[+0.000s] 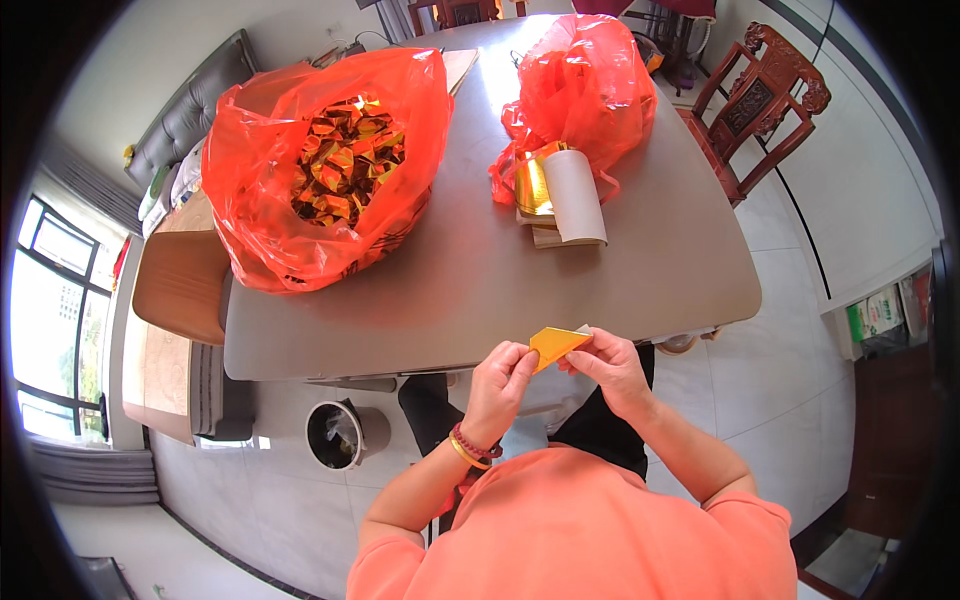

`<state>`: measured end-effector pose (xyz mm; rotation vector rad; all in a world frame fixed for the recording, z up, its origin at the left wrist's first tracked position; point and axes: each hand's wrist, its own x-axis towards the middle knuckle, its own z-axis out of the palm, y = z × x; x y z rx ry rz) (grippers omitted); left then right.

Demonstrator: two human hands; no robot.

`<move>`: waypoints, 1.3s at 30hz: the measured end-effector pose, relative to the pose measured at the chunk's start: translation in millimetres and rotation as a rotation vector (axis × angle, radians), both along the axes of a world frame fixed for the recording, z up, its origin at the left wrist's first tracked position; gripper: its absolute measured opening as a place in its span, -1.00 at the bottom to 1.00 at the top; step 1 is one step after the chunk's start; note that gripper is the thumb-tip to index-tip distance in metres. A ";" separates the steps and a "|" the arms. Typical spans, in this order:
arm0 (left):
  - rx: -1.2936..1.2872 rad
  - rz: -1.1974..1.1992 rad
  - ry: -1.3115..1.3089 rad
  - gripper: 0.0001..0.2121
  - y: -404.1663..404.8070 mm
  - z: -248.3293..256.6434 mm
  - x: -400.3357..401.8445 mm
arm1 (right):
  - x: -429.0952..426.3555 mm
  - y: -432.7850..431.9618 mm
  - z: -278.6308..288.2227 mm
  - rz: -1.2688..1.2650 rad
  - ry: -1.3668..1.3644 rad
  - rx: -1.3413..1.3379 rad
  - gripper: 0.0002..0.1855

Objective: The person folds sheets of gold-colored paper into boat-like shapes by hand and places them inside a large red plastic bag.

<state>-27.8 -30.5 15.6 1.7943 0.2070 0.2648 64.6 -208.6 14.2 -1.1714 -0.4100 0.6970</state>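
Between my two hands, just in front of the table's near edge, is a partly folded sheet of gold foil paper (557,345). My left hand (501,382) pinches its left side between thumb and fingers. At its right end, my right hand (609,371) grips it near a pale corner of the paper's back. On the table, a stack of gold foil paper (533,187) lies partly under a curled white sheet (576,199). Folded gold foil pieces (341,165) fill an open red plastic bag (251,180) at the left.
A second red plastic bag (592,90) rests behind the foil stack on the grey table (480,300). A lined waste bin (358,435) stands on the floor at left. An orange-brown chair (180,285) is by the table's left side, a carved wooden chair (750,112) at right.
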 end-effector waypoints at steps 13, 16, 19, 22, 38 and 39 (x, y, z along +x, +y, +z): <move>0.140 -0.099 0.051 -0.83 -0.3 -1.8 4.0 | -4.0 -0.7 -2.8 -0.204 -0.218 -0.195 -0.86; 0.387 -0.024 -0.026 -0.81 -4.1 -5.8 5.4 | -1.9 2.1 10.2 -0.359 -0.929 -0.535 -0.94; 0.780 0.091 -0.172 -0.73 -14.0 -1.1 9.0 | 0.9 3.5 7.1 -0.378 -1.306 -0.594 -0.90; 0.947 0.104 -0.196 -0.65 -15.1 -0.2 10.2 | -4.6 4.8 9.1 -0.345 -1.346 -0.668 -0.87; 0.965 -0.040 -0.376 -0.63 4.8 -0.6 10.0 | -3.0 -0.7 6.3 -0.227 -1.328 -0.768 -0.85; 1.011 -0.078 -0.383 -0.64 4.9 -0.2 9.3 | -3.1 -0.6 7.6 -0.208 -1.333 -0.796 -0.86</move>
